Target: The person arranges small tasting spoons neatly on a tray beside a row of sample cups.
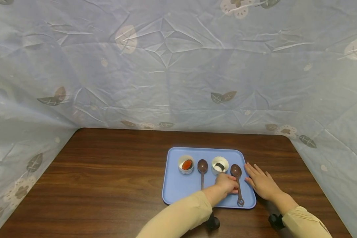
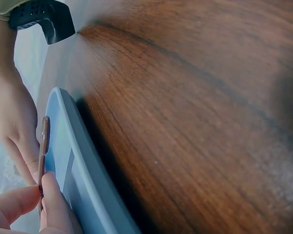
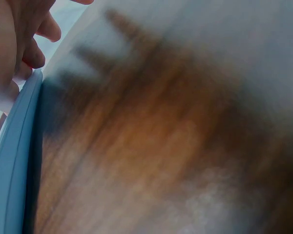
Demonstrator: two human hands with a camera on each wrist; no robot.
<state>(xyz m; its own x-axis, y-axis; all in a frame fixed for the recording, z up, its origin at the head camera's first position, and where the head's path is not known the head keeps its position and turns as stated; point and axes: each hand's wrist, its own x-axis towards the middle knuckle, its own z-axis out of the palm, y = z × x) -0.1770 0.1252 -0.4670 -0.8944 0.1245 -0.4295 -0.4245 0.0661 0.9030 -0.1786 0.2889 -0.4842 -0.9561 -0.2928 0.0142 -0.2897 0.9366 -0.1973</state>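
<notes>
On a blue tray [image 1: 178, 191], my left hand [image 1: 226, 183] pinches the handle of the right-hand brown spoon [image 1: 236, 170] between thumb and finger. In the left wrist view, the handle of that spoon [image 2: 45, 134] shows between the fingertips. My right hand [image 1: 263, 183] lies at the right rim of the tray with its fingers straight. A second brown spoon [image 1: 202, 166] lies between two small white cups. The left cup [image 1: 184, 158] holds an orange-topped sushi piece [image 1: 187, 164]; the right cup [image 1: 220, 159] holds a white piece with a dark band [image 1: 219, 166].
The tray rests on a dark brown wooden table [image 1: 107, 185]. A pale patterned sheet [image 1: 166, 82] hangs around the table's back and sides. Black wrist devices [image 1: 276, 222] are worn under both forearms.
</notes>
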